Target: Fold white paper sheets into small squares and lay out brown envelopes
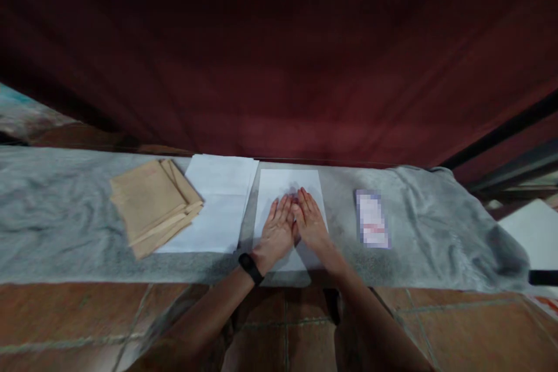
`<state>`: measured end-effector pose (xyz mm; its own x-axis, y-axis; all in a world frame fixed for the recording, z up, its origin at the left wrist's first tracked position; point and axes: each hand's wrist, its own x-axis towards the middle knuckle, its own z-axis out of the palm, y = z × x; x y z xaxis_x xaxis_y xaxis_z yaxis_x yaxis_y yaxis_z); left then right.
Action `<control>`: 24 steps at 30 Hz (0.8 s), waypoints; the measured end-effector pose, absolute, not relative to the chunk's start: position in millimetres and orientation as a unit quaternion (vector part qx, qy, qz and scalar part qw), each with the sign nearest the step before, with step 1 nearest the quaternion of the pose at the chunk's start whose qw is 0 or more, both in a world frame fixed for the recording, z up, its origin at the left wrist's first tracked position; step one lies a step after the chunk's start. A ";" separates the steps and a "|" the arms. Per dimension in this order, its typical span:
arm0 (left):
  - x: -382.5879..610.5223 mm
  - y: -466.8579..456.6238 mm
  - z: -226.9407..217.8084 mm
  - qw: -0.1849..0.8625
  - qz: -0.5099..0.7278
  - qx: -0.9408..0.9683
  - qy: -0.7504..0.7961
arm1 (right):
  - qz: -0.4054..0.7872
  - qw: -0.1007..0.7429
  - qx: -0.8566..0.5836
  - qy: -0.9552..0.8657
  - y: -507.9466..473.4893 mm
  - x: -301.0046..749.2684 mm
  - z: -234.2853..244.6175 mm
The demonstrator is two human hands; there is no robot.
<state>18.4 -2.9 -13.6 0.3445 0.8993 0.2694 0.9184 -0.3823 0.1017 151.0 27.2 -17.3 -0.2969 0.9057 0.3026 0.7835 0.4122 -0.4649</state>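
Both of my hands lie flat, side by side, on a white sheet of paper (279, 186) at the middle of a grey cloth-covered surface (65, 215). My left hand (277, 231), with a black band on its wrist, has its fingers stretched out and pressed on the sheet. My right hand (310, 220) rests beside it, fingers also straight, thumbs nearly touching. Neither hand holds anything. To the left lies a stack of white sheets (218, 203), and further left a pile of brown envelopes (152, 203) overlaps its edge.
A small printed card (372, 219) lies on the cloth right of my hands. A dark red curtain (279, 58) hangs behind the surface. Brown floor tiles (87, 319) show below the front edge. A white object (532, 232) sits at far right.
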 end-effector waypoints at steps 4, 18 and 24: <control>23.0 -12.6 -17.1 0.035 -0.110 -0.829 -0.547 | 0.115 0.232 -0.497 -0.828 10.9 149.6 -24.2; 27.1 -17.1 -14.5 0.047 -0.106 -0.835 -0.537 | 0.016 0.176 -0.486 -0.856 3.5 172.6 -34.9; 20.2 -18.7 -15.3 0.012 -0.123 -0.827 -0.548 | -0.020 0.169 -0.495 -0.852 2.9 174.0 -34.2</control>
<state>20.2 -18.7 -15.3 0.3687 0.9041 0.2160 0.9099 -0.3985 0.1149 174.0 2.9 -34.2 -0.4526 0.8368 0.3079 0.8502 0.5091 -0.1338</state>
